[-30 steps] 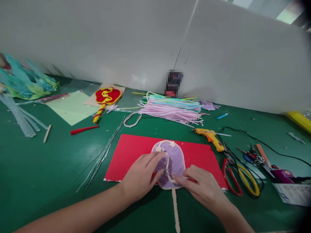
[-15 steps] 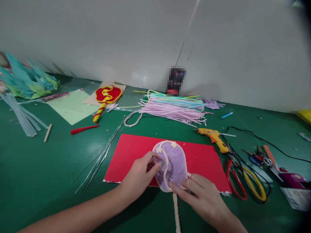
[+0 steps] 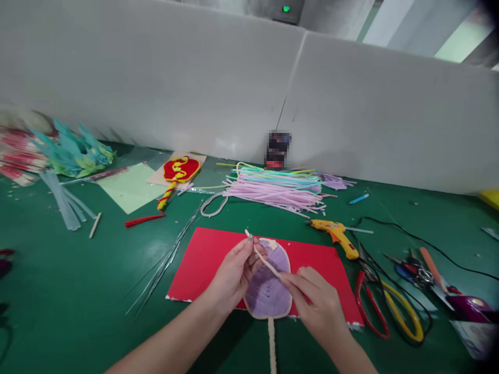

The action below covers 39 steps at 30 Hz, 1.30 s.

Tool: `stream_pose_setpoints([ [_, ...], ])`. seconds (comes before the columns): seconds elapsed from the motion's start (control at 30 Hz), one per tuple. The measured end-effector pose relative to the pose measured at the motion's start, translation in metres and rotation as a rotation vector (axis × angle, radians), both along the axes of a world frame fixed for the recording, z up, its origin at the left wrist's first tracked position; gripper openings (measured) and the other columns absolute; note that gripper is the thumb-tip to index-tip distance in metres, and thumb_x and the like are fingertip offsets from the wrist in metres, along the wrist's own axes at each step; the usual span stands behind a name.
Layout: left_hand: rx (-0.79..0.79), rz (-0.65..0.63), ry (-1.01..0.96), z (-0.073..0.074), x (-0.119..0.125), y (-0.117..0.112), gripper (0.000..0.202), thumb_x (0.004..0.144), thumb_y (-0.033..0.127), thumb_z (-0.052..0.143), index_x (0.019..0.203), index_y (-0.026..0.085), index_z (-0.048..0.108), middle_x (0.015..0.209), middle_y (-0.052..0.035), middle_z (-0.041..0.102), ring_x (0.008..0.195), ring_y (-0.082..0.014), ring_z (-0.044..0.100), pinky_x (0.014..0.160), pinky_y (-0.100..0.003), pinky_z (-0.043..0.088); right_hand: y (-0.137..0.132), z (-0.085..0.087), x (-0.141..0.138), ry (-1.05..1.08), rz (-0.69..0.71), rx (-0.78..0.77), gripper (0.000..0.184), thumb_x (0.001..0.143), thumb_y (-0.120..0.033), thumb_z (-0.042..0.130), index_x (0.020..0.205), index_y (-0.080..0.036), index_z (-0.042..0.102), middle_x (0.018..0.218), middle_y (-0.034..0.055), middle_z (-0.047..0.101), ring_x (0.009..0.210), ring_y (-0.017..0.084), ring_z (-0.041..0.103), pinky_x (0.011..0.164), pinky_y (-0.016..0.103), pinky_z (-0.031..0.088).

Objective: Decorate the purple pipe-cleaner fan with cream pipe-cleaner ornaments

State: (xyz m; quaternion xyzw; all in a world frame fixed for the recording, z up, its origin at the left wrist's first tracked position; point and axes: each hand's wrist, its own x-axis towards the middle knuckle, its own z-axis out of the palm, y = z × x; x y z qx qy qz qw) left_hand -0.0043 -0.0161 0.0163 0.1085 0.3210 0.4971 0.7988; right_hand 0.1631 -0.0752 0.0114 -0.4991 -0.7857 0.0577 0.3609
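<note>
A cream pipe cleaner (image 3: pixel 268 265) is stretched between my two hands above a purple fan (image 3: pixel 268 296). My left hand (image 3: pixel 237 265) pinches it near its upper end, which sticks out past the thumb. The fingertips of my right hand (image 3: pixel 312 296) close on its lower part. The fan has a cream rim, a small cream flower (image 3: pixel 270 243) near the top and a twisted cream handle (image 3: pixel 272 343) pointing toward me. It lies over a red board (image 3: pixel 206 259), and my left hand hides part of its upper left.
Behind the board lies a pile of pastel pipe cleaners (image 3: pixel 273 192). To the right are a yellow glue gun (image 3: pixel 339 241), pliers (image 3: pixel 370 306) and scissors (image 3: pixel 417 275). Leftward are thin wires (image 3: pixel 171 249), a red and yellow fan (image 3: pixel 181 170) and translucent sticks (image 3: pixel 64 200).
The cream pipe cleaner, before lying curved on the fan, is now lifted and pulled straighter between both hands. My left hand has risen slightly. The view has tilted up.
</note>
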Motion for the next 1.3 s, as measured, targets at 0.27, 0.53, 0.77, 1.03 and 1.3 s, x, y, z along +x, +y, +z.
stream_pose_setpoints([
  [0.27, -0.022, 0.126, 0.001, 0.004, -0.002, 0.006, 0.004, 0.080, 0.019, 0.056, 0.079, 0.015, 0.056, 0.059, 0.0040, 0.055, 0.054, -0.0043, 0.055, 0.057, -0.014, 0.049, 0.000, -0.001, 0.004, 0.164, 0.028, -0.162, 0.016, 0.084, -0.019, 0.048, 0.084, -0.020, 0.064, 0.069, 0.0029, 0.058, 0.067, 0.014, 0.054, 0.062, 0.026, 0.046],
  [0.53, 0.190, 0.153, 0.151, 0.009, -0.029, 0.015, 0.014, 0.085, 0.024, 0.048, 0.093, 0.018, 0.059, 0.083, 0.0003, 0.062, 0.079, -0.0057, 0.059, 0.080, -0.018, 0.046, -0.005, -0.003, 0.020, 0.293, -0.030, -0.198, 0.016, 0.084, -0.021, 0.050, 0.087, -0.021, 0.066, 0.067, 0.0022, 0.057, 0.064, 0.013, 0.054, 0.058, 0.023, 0.046],
  [0.77, 0.180, -0.138, 0.133, 0.005, 0.001, -0.018, 0.036, 0.084, 0.033, 0.048, 0.113, 0.012, 0.053, 0.115, -0.0132, 0.058, 0.109, -0.0201, 0.053, 0.095, -0.031, 0.039, -0.001, 0.003, -0.005, 0.293, -0.012, -0.049, 0.015, 0.083, -0.015, 0.051, 0.088, -0.018, 0.065, 0.064, 0.0024, 0.053, 0.062, 0.012, 0.050, 0.057, 0.024, 0.043],
  [1.03, 0.207, -0.109, 0.188, 0.014, 0.003, -0.019, 0.023, 0.073, 0.032, 0.063, 0.065, 0.011, 0.056, 0.052, 0.0020, 0.054, 0.054, -0.0077, 0.054, 0.058, -0.018, 0.044, 0.001, 0.002, -0.010, 0.251, 0.072, -0.161, 0.017, 0.085, -0.021, 0.049, 0.088, -0.021, 0.066, 0.074, 0.0037, 0.061, 0.072, 0.014, 0.055, 0.063, 0.024, 0.045],
  [1.3, 0.212, 0.006, 0.258, 0.024, -0.007, -0.011, 0.024, 0.071, 0.031, 0.066, 0.065, 0.013, 0.050, 0.047, 0.0073, 0.041, 0.046, -0.0045, 0.045, 0.053, -0.016, 0.041, 0.001, 0.004, 0.006, 0.127, 0.052, -0.183, 0.020, 0.086, -0.025, 0.048, 0.083, -0.021, 0.067, 0.067, 0.0023, 0.059, 0.065, 0.013, 0.050, 0.058, 0.024, 0.040],
])
